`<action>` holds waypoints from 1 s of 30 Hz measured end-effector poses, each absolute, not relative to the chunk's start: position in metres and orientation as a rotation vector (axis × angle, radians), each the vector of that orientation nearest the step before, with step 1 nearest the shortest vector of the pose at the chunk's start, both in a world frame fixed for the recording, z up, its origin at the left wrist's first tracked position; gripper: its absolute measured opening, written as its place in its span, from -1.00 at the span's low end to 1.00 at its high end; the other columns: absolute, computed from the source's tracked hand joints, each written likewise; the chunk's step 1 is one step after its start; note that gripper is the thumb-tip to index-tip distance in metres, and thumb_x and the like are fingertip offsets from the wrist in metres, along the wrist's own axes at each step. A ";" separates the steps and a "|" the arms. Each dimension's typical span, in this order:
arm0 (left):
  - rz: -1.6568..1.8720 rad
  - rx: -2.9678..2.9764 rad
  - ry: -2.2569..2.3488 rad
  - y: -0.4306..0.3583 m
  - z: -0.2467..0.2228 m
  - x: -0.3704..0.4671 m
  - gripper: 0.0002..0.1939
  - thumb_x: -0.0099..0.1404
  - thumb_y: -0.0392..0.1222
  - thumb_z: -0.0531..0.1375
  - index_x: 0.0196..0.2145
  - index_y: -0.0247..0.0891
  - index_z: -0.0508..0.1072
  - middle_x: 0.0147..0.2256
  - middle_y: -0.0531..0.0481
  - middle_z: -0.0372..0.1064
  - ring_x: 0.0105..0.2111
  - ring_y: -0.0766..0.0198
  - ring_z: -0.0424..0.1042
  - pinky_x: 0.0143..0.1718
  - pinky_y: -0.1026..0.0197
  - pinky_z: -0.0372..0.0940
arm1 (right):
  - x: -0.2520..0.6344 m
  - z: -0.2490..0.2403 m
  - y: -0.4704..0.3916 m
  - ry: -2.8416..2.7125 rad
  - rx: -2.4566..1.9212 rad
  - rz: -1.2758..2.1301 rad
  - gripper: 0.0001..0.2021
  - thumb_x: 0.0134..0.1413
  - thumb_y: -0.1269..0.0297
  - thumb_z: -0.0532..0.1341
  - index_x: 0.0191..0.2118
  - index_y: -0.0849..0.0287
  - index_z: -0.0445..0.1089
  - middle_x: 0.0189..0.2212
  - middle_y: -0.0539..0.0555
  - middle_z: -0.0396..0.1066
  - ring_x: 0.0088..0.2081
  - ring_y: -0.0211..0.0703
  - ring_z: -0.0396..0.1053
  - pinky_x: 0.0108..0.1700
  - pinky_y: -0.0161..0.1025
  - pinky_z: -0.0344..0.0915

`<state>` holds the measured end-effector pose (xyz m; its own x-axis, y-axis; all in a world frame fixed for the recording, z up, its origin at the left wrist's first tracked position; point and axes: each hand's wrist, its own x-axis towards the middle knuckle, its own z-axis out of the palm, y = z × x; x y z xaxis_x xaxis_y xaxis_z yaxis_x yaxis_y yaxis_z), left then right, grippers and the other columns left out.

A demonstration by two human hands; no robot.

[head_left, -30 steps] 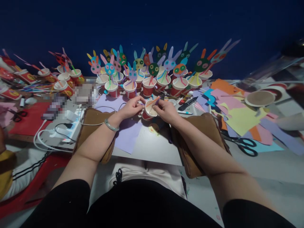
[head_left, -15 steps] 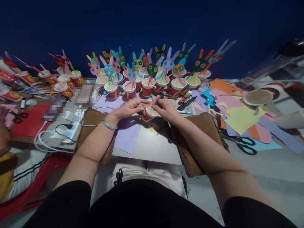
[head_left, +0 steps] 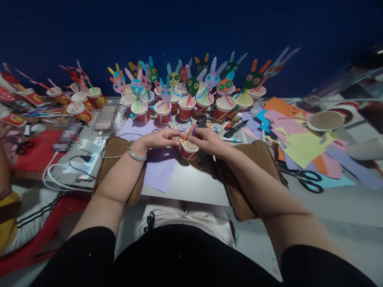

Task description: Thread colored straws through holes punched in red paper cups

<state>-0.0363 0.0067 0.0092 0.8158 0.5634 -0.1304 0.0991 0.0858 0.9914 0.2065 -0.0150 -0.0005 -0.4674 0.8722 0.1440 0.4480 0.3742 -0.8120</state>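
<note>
A small red-and-white paper cup [head_left: 189, 154] stands upright or nearly so between my hands, above the white tabletop. My left hand [head_left: 161, 138], with a bangle at the wrist, is closed on the cup's left rim. The fingers of my right hand [head_left: 207, 139] are pinched at the opposite rim, around thin strips. An orange strip [head_left: 188, 132] slants up out of the cup, with a purple strip [head_left: 194, 128] beside it; the fingers partly hide both. A yellow paper piece [head_left: 196, 161] lies partly hidden behind the cup.
Rows of paper cups with rabbit-faced figures [head_left: 187, 103] stand behind my hands. Coloured paper scraps [head_left: 301, 149] and black scissors [head_left: 311, 181] lie right; a power strip [head_left: 86, 169] with cables lies left. Brown pads [head_left: 250, 175] are under my forearms. Another person's arm [head_left: 4, 171] shows far left.
The cup has come down slightly and turned more upright, covering more of the yellow piece. Both hands have moved slightly down with it, still closed at its rim.
</note>
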 end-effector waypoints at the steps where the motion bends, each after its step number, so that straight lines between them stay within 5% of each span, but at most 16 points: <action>1: 0.372 1.467 0.583 0.006 0.011 -0.038 -0.43 0.18 0.09 0.49 -0.03 -0.41 0.56 -0.29 -0.20 0.65 -0.32 0.26 0.64 -0.22 0.29 0.50 | 0.206 0.000 -0.016 -2.085 -1.107 0.960 -0.70 0.19 0.09 0.19 -0.30 0.25 0.50 -0.54 -0.07 0.22 -0.47 -0.29 0.11 -0.40 -0.30 0.04; 12: 0.260 1.562 0.709 0.004 0.027 -0.045 -0.53 -0.12 0.00 0.61 -0.42 -0.41 0.59 -0.54 -0.04 0.54 -0.55 0.38 0.49 -0.49 0.42 0.34 | 0.203 0.019 -0.034 -2.391 -0.867 0.755 -0.81 0.29 0.22 0.13 -0.30 0.18 0.40 -0.57 -0.08 0.25 -0.50 -0.31 0.13 -0.36 -0.30 0.04; 23: 0.151 1.800 0.597 0.005 0.030 -0.044 -0.60 0.00 -0.05 0.55 -0.58 -0.38 0.48 -0.62 0.01 0.42 -0.59 0.41 0.38 -0.53 0.42 0.21 | 0.198 0.020 -0.043 -2.513 -0.870 0.696 -0.82 0.29 0.28 0.12 -0.33 0.16 0.39 -0.52 0.00 0.35 -0.45 -0.24 0.20 -0.33 -0.28 -0.01; 30: 0.096 1.878 0.617 0.005 0.027 -0.044 -0.62 0.02 -0.05 0.53 -0.57 -0.37 0.49 -0.62 0.05 0.37 -0.57 0.43 0.30 -0.52 0.41 0.16 | 0.200 0.017 -0.042 -2.515 -0.776 0.792 -0.79 0.33 0.30 0.11 -0.15 0.19 0.51 -0.33 0.11 0.54 -0.34 -0.19 0.32 -0.28 -0.29 0.05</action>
